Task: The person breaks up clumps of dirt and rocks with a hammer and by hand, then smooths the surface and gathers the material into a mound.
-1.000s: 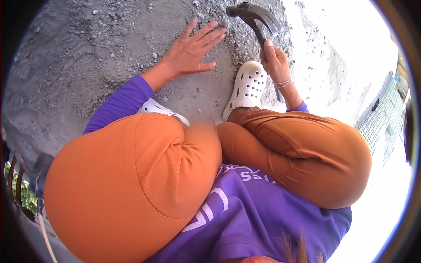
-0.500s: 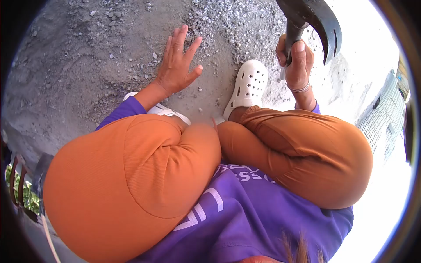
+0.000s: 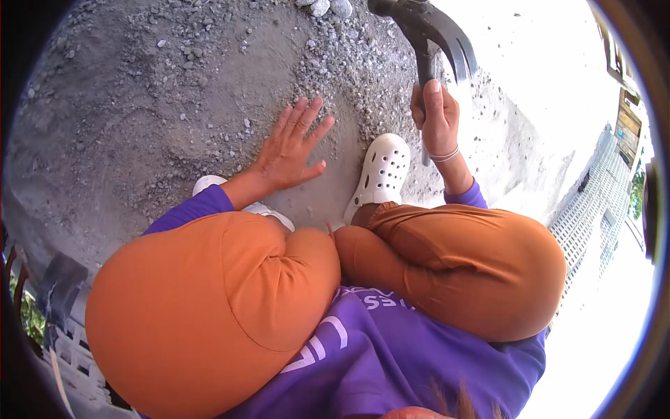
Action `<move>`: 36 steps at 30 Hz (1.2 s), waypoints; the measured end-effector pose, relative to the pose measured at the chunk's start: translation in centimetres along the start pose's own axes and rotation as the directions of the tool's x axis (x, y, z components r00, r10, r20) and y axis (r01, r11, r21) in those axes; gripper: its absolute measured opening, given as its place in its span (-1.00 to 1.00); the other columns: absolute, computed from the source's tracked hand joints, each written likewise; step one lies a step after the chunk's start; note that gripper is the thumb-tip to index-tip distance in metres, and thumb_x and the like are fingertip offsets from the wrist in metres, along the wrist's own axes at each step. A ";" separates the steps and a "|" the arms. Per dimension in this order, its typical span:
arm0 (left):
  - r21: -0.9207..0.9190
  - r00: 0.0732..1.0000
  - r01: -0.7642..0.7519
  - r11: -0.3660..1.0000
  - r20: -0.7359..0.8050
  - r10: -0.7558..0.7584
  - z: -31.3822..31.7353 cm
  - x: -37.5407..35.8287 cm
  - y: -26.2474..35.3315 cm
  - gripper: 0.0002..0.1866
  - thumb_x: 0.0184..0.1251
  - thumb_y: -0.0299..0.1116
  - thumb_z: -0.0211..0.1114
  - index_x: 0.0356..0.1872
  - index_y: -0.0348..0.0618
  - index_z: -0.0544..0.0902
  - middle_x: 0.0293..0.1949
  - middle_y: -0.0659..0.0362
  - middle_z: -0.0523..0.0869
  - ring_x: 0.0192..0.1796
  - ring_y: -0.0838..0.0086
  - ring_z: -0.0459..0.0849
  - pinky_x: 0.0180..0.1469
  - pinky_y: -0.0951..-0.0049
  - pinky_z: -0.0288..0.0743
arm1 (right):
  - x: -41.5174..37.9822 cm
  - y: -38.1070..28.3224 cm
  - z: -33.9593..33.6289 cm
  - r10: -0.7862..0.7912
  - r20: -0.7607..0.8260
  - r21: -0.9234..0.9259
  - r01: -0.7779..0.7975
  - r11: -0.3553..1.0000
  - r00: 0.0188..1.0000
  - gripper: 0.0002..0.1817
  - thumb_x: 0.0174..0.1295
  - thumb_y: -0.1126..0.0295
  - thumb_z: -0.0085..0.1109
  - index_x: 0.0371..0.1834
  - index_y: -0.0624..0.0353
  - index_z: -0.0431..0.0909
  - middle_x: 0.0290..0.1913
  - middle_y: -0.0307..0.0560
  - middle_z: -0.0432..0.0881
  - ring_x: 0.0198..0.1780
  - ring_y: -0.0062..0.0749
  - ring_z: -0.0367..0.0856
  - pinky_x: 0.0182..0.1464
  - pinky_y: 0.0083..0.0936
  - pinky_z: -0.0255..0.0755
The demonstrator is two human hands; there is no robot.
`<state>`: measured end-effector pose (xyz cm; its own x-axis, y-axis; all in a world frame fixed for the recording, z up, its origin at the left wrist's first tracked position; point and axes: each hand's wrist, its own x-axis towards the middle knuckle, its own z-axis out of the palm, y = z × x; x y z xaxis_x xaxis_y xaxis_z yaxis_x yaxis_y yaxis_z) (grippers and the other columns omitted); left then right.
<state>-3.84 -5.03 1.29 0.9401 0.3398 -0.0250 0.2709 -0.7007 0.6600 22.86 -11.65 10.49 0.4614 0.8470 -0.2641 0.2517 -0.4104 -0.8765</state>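
Note:
A black claw hammer [image 3: 427,63] is held up in my right hand [image 3: 438,120], with fingers wrapped round its handle and the head pointing away from me. Its curved claw leans to the right; the handle's lower end shows below my fist. My left hand [image 3: 289,148] is held out with its fingers spread, holding nothing, above the dusty gravel ground [image 3: 202,126]. Between the two hands, my white clog [image 3: 385,167] with round holes rests on the ground. The other white shoe [image 3: 271,213] is partly hidden behind my left forearm and knee.
Several larger pale stones [image 3: 321,8] lie at the top edge. Loose gravel [image 3: 342,63] spreads ahead of my feet. White lattice panels [image 3: 586,202] stand at the right, and another white lattice [image 3: 77,356] at the lower left. My bent knees in orange trousers [image 3: 188,300] flank the space before me.
The view has shifted, so the hands and shoes appear lower. The hammer and my right hand now sit further left, and the pale stones have come into view at the top.

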 end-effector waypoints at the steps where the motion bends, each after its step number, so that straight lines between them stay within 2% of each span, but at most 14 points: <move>1: 0.008 1.000 0.008 1.000 0.010 -0.008 0.6 -0.2 0.1 -0.10 0.20 0.06 0.26 0.53 -0.04 0.15 0.58 -0.03 -0.07 0.60 0.00 -0.13 0.56 -0.02 -0.18 | 0.0 0.2 0.1 -0.050 -0.026 -0.017 0.049 0.999 0.998 -0.44 0.55 -0.01 -0.21 -0.53 0.16 0.42 -0.67 -0.36 0.32 -0.66 -0.76 0.19 -0.61 -0.68 0.04; 4: 0.024 0.999 0.043 0.999 0.024 -0.044 1.0 0.2 0.0 -0.08 0.19 0.07 0.26 0.52 -0.10 0.15 0.58 0.00 -0.06 0.61 0.04 -0.13 0.57 0.04 -0.20 | 0.7 2.6 1.3 -0.088 -0.071 -0.169 0.075 0.983 0.994 -0.46 0.53 0.01 -0.12 -0.53 0.18 0.41 -0.63 -0.36 0.35 -0.59 -0.71 0.26 -0.53 -0.64 0.14; 6: 0.034 0.997 0.075 0.997 0.024 -0.076 1.0 0.8 -0.3 -0.08 0.18 0.07 0.27 0.52 -0.13 0.15 0.59 0.02 -0.05 0.61 0.08 -0.13 0.58 0.08 -0.20 | 1.7 5.8 1.4 0.201 0.023 -0.305 -0.184 0.934 0.979 -0.40 0.50 -0.04 -0.09 -0.51 0.30 0.48 -0.65 -0.17 0.42 -0.57 -0.57 0.36 -0.46 -0.50 0.30; 8: 0.026 1.000 0.012 1.000 -0.023 -0.012 0.9 2.0 -1.3 -0.06 0.16 -0.01 0.30 0.52 -0.16 0.12 0.58 0.02 -0.04 0.60 0.08 -0.09 0.57 0.08 -0.14 | 1.5 6.3 0.9 0.230 -0.001 -0.187 -0.226 0.956 0.973 -0.38 0.47 -0.09 -0.06 -0.52 0.28 0.51 -0.65 -0.20 0.42 -0.57 -0.59 0.36 -0.46 -0.53 0.30; 10: 0.058 0.999 -0.002 0.998 -0.039 0.004 0.3 3.8 -2.1 -0.07 0.17 -0.01 0.29 0.53 -0.15 0.12 0.58 0.03 -0.02 0.60 0.09 -0.08 0.57 0.08 -0.13 | 1.4 4.7 0.2 0.400 0.017 -0.050 -0.399 0.915 0.916 -0.36 0.47 -0.12 -0.06 -0.54 0.25 0.53 -0.64 -0.25 0.44 -0.57 -0.62 0.37 -0.46 -0.58 0.28; 12: 0.086 0.998 -0.013 0.996 -0.059 0.018 -0.8 5.7 -3.0 -0.08 0.17 -0.01 0.29 0.53 -0.13 0.12 0.58 0.04 -0.01 0.60 0.10 -0.07 0.57 0.09 -0.12 | 1.3 4.7 -0.1 0.361 0.028 -0.018 -0.360 0.933 0.932 -0.37 0.47 -0.12 -0.06 -0.56 0.22 0.52 -0.65 -0.30 0.42 -0.62 -0.66 0.35 -0.54 -0.63 0.22; 14: 0.080 0.981 -0.095 0.992 -0.164 0.107 -1.9 7.4 -4.0 -0.16 0.27 0.02 0.21 0.51 -0.12 0.14 0.56 0.03 0.04 0.60 0.09 -0.06 0.57 0.07 -0.13 | 1.0 3.4 0.2 0.426 0.000 0.125 -0.423 0.898 0.905 -0.40 0.48 -0.16 -0.13 -0.59 0.09 0.39 -0.74 -0.38 0.27 -0.78 -0.71 0.16 -0.74 -0.67 -0.01; 15: 0.080 0.980 -0.094 0.992 -0.166 0.106 -2.0 8.3 -4.5 -0.16 0.27 0.02 0.21 0.51 -0.12 0.14 0.56 0.03 0.04 0.60 0.09 -0.06 0.57 0.07 -0.13 | 1.0 3.5 0.0 0.420 0.018 0.123 -0.419 0.900 0.908 -0.39 0.48 -0.17 -0.15 -0.57 0.09 0.40 -0.74 -0.38 0.28 -0.78 -0.71 0.15 -0.74 -0.67 -0.01; 17: 0.068 0.924 -0.015 0.998 -0.381 0.040 -2.0 9.9 -5.5 -0.24 0.38 0.05 0.10 0.50 -0.09 0.17 0.54 0.04 0.10 0.56 0.09 0.02 0.54 0.06 -0.09 | 0.9 3.5 -0.3 0.431 0.017 0.126 -0.430 0.894 0.902 -0.39 0.48 -0.16 -0.14 -0.58 0.09 0.41 -0.75 -0.37 0.28 -0.78 -0.71 0.16 -0.73 -0.67 0.00; 18: 0.072 0.924 -0.016 0.997 -0.380 0.042 -2.3 10.5 -5.9 -0.24 0.38 0.05 0.10 0.50 -0.09 0.17 0.54 0.04 0.10 0.56 0.09 0.02 0.54 0.06 -0.09 | 0.8 3.6 -0.3 0.442 0.018 0.133 -0.440 0.888 0.897 -0.39 0.47 -0.16 -0.12 -0.58 0.10 0.41 -0.75 -0.37 0.29 -0.78 -0.71 0.17 -0.73 -0.67 0.00; 24: 0.125 0.941 -0.034 0.992 -0.330 0.074 -2.3 12.4 -6.4 -0.30 0.42 0.05 0.05 0.47 -0.09 0.23 0.48 0.04 0.21 0.47 0.12 0.18 0.47 0.05 0.03 | -1.0 4.5 0.2 0.337 -0.014 -0.025 -0.337 0.941 0.941 -0.39 0.49 -0.11 -0.10 -0.60 0.13 0.44 -0.76 -0.35 0.30 -0.77 -0.70 0.20 -0.72 -0.66 0.03; 30: 0.061 0.967 -0.065 0.996 -0.241 0.078 -2.3 10.7 -6.6 -0.37 0.36 -0.04 0.12 0.37 -0.16 0.35 0.39 0.06 0.36 0.45 0.15 0.25 0.47 0.08 0.09 | -1.7 2.9 0.5 0.230 -0.007 0.023 -0.230 0.973 0.973 -0.40 0.53 -0.08 -0.17 -0.56 0.16 0.45 -0.74 -0.35 0.30 -0.74 -0.71 0.18 -0.68 -0.67 0.04; 33: -0.095 0.938 -0.134 0.986 -0.334 0.095 -2.4 9.1 -6.3 -0.41 0.35 -0.17 0.07 0.37 -0.19 0.35 0.38 0.03 0.38 0.43 0.12 0.29 0.49 0.13 0.12 | -1.5 0.0 0.2 0.142 -0.026 0.076 -0.139 0.987 0.990 -0.40 0.54 -0.06 -0.21 -0.53 0.17 0.45 -0.72 -0.35 0.31 -0.72 -0.72 0.19 -0.66 -0.68 0.05; 36: -0.264 0.894 -0.098 0.960 -0.448 -0.032 -2.6 8.0 -6.1 -0.41 0.34 -0.26 -0.02 0.39 -0.24 0.33 0.40 -0.02 0.34 0.45 0.10 0.28 0.50 0.19 0.10 | -1.4 -1.9 0.1 0.040 -0.050 0.105 -0.034 0.994 0.998 -0.41 0.56 -0.05 -0.25 -0.52 0.16 0.44 -0.70 -0.34 0.33 -0.68 -0.74 0.20 -0.62 -0.69 0.04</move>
<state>1.53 3.57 -1.01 0.7387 0.6072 0.2927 0.1135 -0.5401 0.8339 21.64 -11.99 12.44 0.5127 0.8121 -0.2785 0.1445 -0.4014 -0.9044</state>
